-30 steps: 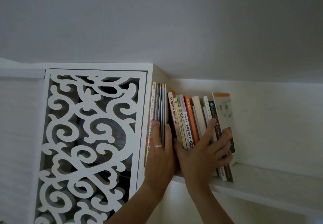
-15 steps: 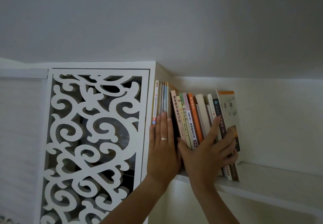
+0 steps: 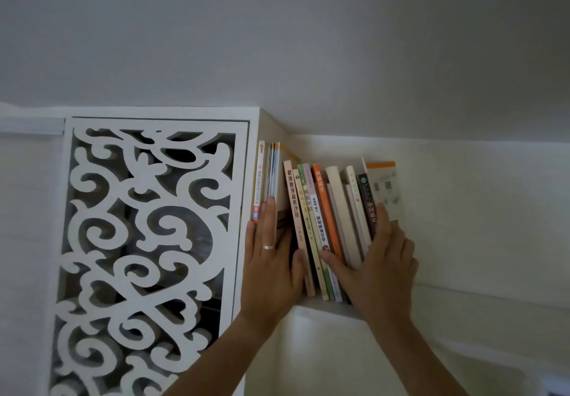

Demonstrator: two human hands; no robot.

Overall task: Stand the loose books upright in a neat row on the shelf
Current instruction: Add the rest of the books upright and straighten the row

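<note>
A: Item one, our left hand (image 3: 271,267)?

B: Flat, fingers straight and together, pressed against the thin tall books (image 3: 269,173) that stand upright beside the fretwork panel (image 3: 145,241). A ring (image 3: 268,247) sits on one finger. Our thumb lies to the right, touching the foot of the pink-spined book (image 3: 294,207).

A: Item two, our right hand (image 3: 381,272)?

B: Spread wide, nothing gripped. The thumb reaches left across the lower spines of the leaning books; the fingers lie straight up the dark spine (image 3: 367,201) and the orange-topped cover (image 3: 384,188) at the right end of the row.

A: Item three, the books between our hands?

B: A pink, a green, an orange spine (image 3: 324,210) and several pale page edges (image 3: 342,216), all tilted with tops leaning left, feet on the white shelf (image 3: 462,303). A dark gap lies just right of our left fingers.
</note>
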